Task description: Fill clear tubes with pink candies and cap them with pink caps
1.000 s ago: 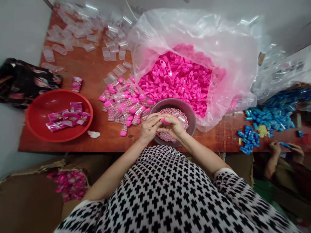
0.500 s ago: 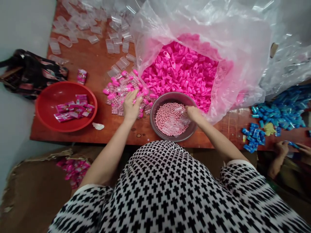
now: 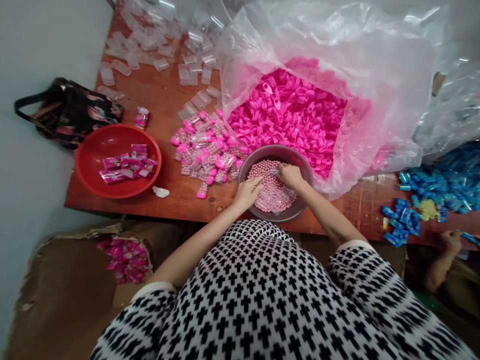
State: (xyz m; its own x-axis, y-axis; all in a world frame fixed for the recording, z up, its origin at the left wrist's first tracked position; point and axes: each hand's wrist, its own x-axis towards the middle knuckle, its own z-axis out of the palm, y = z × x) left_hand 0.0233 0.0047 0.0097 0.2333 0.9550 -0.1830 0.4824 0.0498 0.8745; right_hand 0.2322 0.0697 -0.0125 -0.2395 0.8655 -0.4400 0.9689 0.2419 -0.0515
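Observation:
Pink beads (image 3: 267,167) lie in a dark grey bowl (image 3: 309,172) in front of me, with several clear plastic tubes (image 3: 275,202) on top of them. My right hand (image 3: 290,176) is inside the bowl on the right, its fingers closed round a clear plastic tube that mostly hides behind them. Over the left rim reaches my left hand (image 3: 248,194), fingers stretched toward the beads and slightly apart, with nothing visible in them. Left of the bowl is a pile of bead-filled tubes with pink caps (image 3: 208,145).
Behind the bowl, a large clear bag (image 3: 390,60) holds loose pink caps (image 3: 288,110). A red bowl (image 3: 84,170) with pink packets stands left, beside a dark handbag (image 3: 71,107). Empty clear tubes (image 3: 144,40) lie at the back left. At right, a co-worker's hand (image 3: 450,242) is near blue pieces (image 3: 403,220).
My left hand has moved right, from the pile of capped tubes to the bowl. One capped tube now lies at the pile's front edge. My right hand has shifted slightly inward over the beads.

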